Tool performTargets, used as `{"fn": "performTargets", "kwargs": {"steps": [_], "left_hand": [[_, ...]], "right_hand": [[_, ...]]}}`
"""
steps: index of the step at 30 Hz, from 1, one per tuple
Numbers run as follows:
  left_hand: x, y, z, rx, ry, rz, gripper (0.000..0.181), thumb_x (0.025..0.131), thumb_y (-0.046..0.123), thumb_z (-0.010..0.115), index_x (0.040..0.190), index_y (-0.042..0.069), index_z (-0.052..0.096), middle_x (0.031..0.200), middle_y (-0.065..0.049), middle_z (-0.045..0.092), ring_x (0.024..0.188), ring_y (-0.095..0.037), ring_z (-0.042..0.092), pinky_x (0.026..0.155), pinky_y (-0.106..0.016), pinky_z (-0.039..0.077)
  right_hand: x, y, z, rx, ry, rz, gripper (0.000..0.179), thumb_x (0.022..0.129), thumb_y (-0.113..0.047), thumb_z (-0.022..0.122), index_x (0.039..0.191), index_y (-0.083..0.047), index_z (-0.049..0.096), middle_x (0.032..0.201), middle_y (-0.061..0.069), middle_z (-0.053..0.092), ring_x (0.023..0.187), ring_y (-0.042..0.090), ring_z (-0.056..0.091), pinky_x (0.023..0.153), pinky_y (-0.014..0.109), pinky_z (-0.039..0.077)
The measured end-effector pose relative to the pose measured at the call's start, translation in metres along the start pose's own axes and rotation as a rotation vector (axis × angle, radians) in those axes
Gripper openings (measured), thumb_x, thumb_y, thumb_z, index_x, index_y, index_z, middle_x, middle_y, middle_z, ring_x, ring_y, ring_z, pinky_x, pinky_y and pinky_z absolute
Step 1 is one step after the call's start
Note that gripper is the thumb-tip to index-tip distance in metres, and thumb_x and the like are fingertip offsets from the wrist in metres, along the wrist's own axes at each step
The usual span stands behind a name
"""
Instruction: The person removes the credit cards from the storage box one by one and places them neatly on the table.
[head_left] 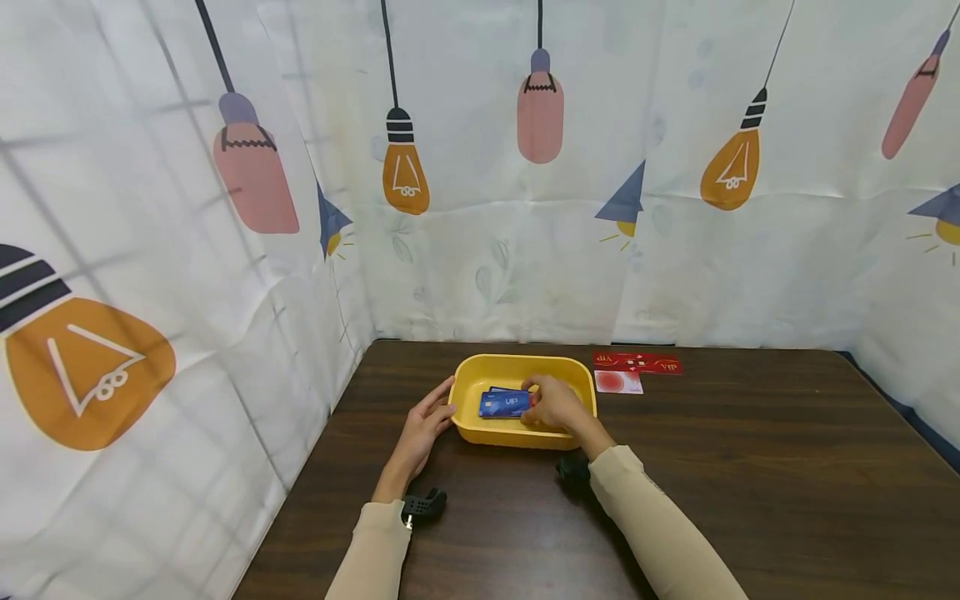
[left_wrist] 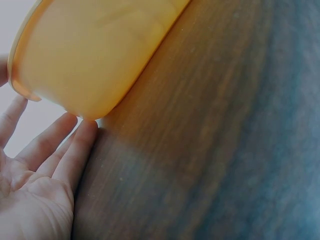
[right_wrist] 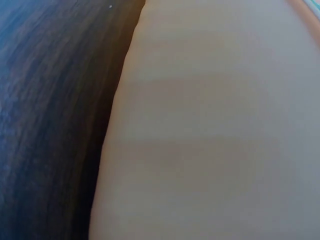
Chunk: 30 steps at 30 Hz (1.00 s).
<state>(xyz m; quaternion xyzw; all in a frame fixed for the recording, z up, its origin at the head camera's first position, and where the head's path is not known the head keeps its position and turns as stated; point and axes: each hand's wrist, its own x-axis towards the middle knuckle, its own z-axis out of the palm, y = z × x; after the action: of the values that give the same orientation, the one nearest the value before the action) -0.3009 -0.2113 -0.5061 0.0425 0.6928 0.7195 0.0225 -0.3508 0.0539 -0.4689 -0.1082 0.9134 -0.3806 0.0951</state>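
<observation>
A yellow plastic tray (head_left: 480, 431) stands on the dark wooden table. Inside it lie blue cards, the top one a VIP card (head_left: 504, 404) with a gold chip, another edge showing behind it. My right hand (head_left: 558, 404) reaches over the near right side and pinches the card's right end between thumb and fingers; a bit of red shows there. My left hand (head_left: 422, 432) touches the tray's left end with fingers mostly straight. The left wrist view shows those fingertips against the tray wall (left_wrist: 100, 55). In the right wrist view a pale wall fills the picture and hides the hand.
Right of the tray lie red VIP cards (head_left: 652, 364) and a white card with a red circle (head_left: 618, 382). A printed curtain (head_left: 480, 250) rises behind the table and along its left side. Black straps (head_left: 425, 505) sit at both wrists.
</observation>
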Motion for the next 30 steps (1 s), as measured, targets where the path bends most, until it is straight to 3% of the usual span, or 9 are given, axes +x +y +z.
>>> {"fn": "performTargets", "kwargs": {"steps": [8,13,20,30], "left_hand": [[0.0001,-0.0005,0.0001,-0.006,-0.002,0.001,0.053,0.103,0.014,0.059,0.154,0.024,0.048,0.154,-0.016,0.051,0.141,-0.033,0.051,0.104,-0.027,0.053],[-0.0001,-0.0004,0.0001,-0.007,-0.006,0.008,0.054,0.103,0.015,0.059,0.155,0.024,0.047,0.154,-0.017,0.051,0.141,-0.033,0.051,0.102,-0.026,0.053],[0.0003,-0.0012,-0.0007,-0.009,-0.008,0.003,0.053,0.103,0.015,0.059,0.154,0.024,0.048,0.154,-0.017,0.051,0.141,-0.033,0.051,0.101,-0.023,0.053],[0.0016,-0.003,-0.0012,-0.008,-0.004,0.0,0.052,0.104,0.015,0.058,0.154,0.025,0.049,0.154,-0.016,0.052,0.14,-0.033,0.052,0.101,-0.024,0.054]], "right_hand": [[-0.0006,-0.0005,-0.0027,0.099,0.031,-0.071,0.055,0.075,-0.006,0.089,0.126,-0.005,0.069,0.087,0.006,0.067,0.073,0.017,0.058,0.062,0.026,0.05],[-0.0016,-0.0011,-0.0048,0.183,0.034,-0.06,0.055,0.08,-0.004,0.085,0.132,-0.006,0.066,0.093,0.008,0.07,0.076,0.019,0.062,0.064,0.028,0.055],[-0.0021,-0.0009,-0.0062,0.299,0.045,-0.083,0.055,0.084,0.003,0.079,0.136,-0.005,0.063,0.093,0.012,0.067,0.072,0.023,0.061,0.057,0.027,0.05],[0.0002,0.0005,-0.0072,0.377,0.097,-0.133,0.059,0.083,0.004,0.077,0.14,-0.007,0.062,0.097,0.013,0.065,0.077,0.022,0.057,0.061,0.026,0.05]]}}
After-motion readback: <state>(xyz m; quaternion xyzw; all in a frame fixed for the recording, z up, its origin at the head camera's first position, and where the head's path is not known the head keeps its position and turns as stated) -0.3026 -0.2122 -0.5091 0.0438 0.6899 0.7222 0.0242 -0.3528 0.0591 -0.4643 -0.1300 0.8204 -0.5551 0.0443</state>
